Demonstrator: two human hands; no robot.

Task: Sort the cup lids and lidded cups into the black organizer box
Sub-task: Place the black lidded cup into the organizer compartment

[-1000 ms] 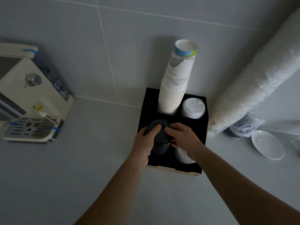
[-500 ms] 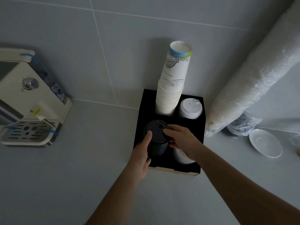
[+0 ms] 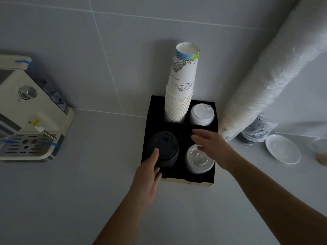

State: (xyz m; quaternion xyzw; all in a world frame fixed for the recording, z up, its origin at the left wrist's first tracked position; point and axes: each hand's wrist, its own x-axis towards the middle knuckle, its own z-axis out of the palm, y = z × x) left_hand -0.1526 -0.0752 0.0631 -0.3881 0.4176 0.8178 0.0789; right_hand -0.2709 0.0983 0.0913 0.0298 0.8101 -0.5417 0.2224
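Upright black lidded cup (image 3: 163,149) in organizer box (image 3: 180,178) near-left slot, touching left hand (image 3: 147,175) fingertips just ahead, grip loose and empty; right hand (image 3: 210,147) spread open beside it.

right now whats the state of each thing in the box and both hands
black lidded cup: upright, front left slot
clear lids: stacked, front right slot
white lids: stacked, back right slot
paper cups: tall upside-down stack, back left slot
left hand: open, thumb on the black lid
right hand: open, above the clear lids, holding nothing
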